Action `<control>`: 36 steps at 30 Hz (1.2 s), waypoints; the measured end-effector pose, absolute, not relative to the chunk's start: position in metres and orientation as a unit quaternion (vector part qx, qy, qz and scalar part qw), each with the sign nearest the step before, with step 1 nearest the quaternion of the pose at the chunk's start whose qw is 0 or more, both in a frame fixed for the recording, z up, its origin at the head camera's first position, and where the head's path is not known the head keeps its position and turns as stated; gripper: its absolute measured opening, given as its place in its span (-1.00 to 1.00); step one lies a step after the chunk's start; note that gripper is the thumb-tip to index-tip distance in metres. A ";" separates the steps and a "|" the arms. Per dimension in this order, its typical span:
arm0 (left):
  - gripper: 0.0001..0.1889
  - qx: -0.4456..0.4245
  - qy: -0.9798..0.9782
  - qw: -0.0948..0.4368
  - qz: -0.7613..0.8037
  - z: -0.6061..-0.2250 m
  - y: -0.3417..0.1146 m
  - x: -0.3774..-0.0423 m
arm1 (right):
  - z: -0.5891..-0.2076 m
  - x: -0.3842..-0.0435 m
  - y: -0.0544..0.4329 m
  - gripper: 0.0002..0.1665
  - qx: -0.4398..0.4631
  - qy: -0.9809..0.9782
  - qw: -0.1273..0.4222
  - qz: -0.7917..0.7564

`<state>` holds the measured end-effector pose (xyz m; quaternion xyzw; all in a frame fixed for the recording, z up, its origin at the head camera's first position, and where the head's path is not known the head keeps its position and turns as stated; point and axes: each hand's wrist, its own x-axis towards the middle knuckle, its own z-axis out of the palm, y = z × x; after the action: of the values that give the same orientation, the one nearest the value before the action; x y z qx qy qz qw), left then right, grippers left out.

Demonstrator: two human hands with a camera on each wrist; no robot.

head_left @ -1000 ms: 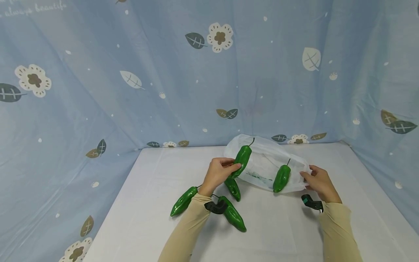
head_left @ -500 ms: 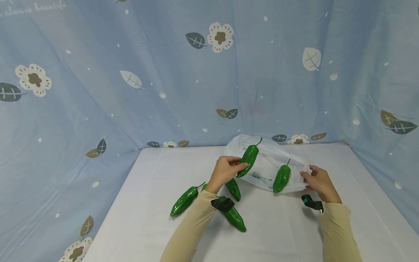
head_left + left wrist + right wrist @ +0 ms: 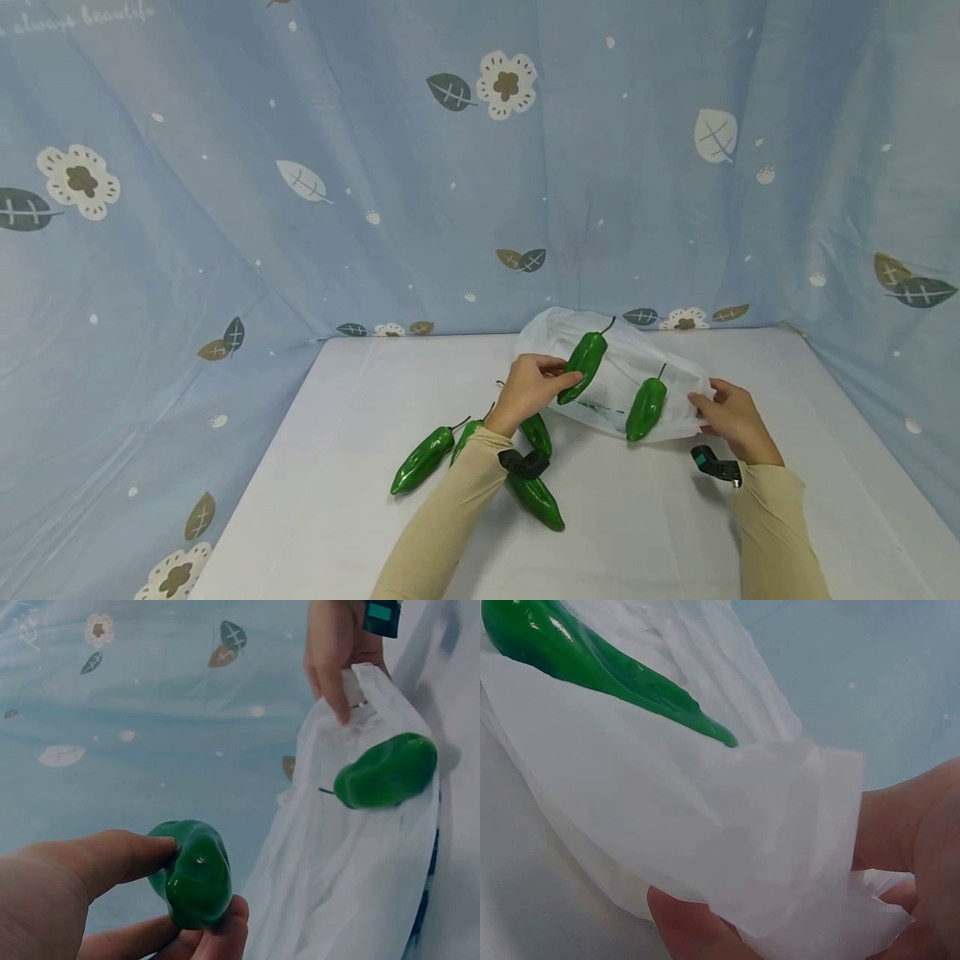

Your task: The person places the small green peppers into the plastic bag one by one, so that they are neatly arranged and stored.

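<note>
My left hand (image 3: pixel 534 385) pinches a green chili pepper (image 3: pixel 585 367) between thumb and fingers, stem pointing up and right, over the white plastic bag (image 3: pixel 543 333). In the left wrist view the held pepper (image 3: pixel 196 877) is seen end-on. A second chili pepper (image 3: pixel 647 408) lies at the right part of the bag, beside my right hand (image 3: pixel 738 421). That hand grips the bag's right edge, with thumb and fingers on either side of the plastic (image 3: pixel 780 847) in the right wrist view. Part of the bag is hidden by the left hand and its pepper.
Several more green peppers lie near the left forearm: one at left (image 3: pixel 422 461), one partly behind the sleeve (image 3: pixel 467 440), one by the wrist (image 3: pixel 537 435), one nearer the front (image 3: pixel 536 502). A blue patterned curtain (image 3: pixel 375 167) hangs behind the white table (image 3: pixel 360 392).
My left hand has moved right with its pepper, farther over the bag. More of a pepper behind the left forearm now shows. The right hand stays in place on the bag.
</note>
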<state>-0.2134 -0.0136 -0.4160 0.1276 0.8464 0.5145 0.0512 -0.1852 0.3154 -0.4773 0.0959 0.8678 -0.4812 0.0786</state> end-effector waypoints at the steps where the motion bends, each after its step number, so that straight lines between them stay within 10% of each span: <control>1: -0.58 0.130 0.847 0.052 0.513 -0.416 -0.013 -0.214 | -0.477 -0.185 0.316 -0.23 0.096 0.868 0.079 -0.480; 36: -0.59 0.126 0.860 0.065 0.490 -0.439 0.019 -0.225 | -0.479 -0.186 0.314 -0.26 0.110 0.869 0.076 -0.477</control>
<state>-0.2252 0.0192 -0.4389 0.1258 0.8604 0.4896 0.0651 -0.1863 0.3139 -0.4787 0.1097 0.8686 -0.4772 0.0764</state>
